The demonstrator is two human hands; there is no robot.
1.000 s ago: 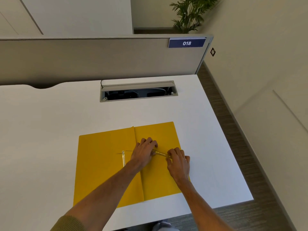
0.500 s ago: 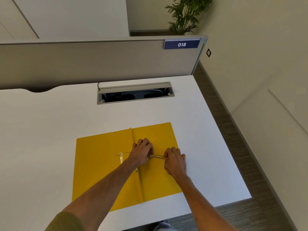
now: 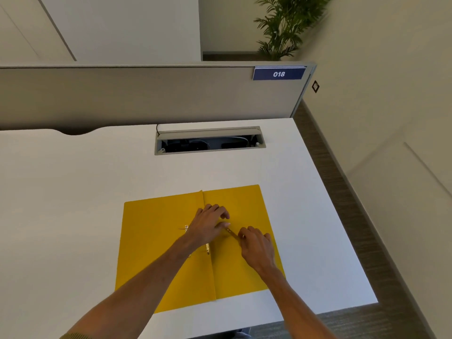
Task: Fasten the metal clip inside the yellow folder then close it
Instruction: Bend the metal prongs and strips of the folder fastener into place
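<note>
Lying open and flat on the white surface (image 3: 73, 192), one yellow folder (image 3: 156, 241) shows its two leaves either side of a centre fold. One metal clip (image 3: 231, 232) sits inside it, in brass-coloured parts: a short piece pokes out just left of the left wrist, another shows below that wrist at the fold, and a thin strip runs between the two hands on the right leaf. Two bare hands work on it. The left hand (image 3: 208, 227) lies palm down across the fold, its fingers (image 3: 220, 211) curled and pressing on the folder, thumb tip touching the strip's left end. The right hand (image 3: 256, 245) rests on the right leaf, its fingers (image 3: 244, 232) bent and pinched onto the strip's right end.

Across the room from left to right: pale wall panels at the back, a grey partition (image 3: 146, 94) standing along the far edge of the surface, one blue sign (image 3: 278, 74) reading 018 at the partition's right end, one green potted plant (image 3: 283, 28) behind it, then a strip of dark floor (image 3: 342, 192) and a cream wall on the right.

One cable tray (image 3: 209, 141) is sunk into the surface beyond the folder, its lid raised; dark cables lie inside, too dim to count.
</note>
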